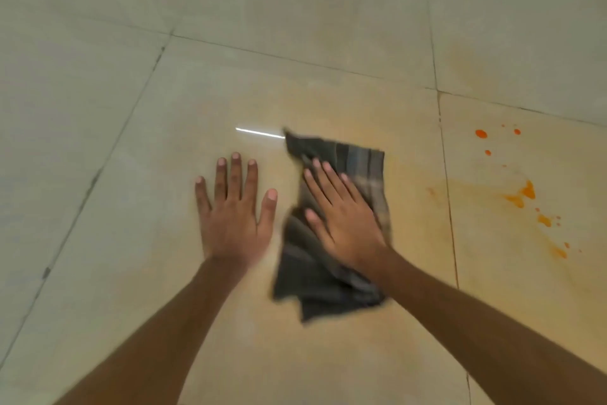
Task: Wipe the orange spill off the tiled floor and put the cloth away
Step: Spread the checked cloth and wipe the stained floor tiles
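Observation:
A dark grey checked cloth lies crumpled on the glossy beige tiled floor in the middle of the view. My right hand presses flat on the cloth with its fingers straight. My left hand rests flat on the bare tile just left of the cloth, fingers spread. Orange spill shows as splotches and drops on the tile to the right of the cloth, apart from it. A faint orange smear tints the tile around the cloth.
Dark grout lines divide the large tiles; one runs between the cloth and the orange splotches. A bright light reflection lies on the tile just beyond my left hand.

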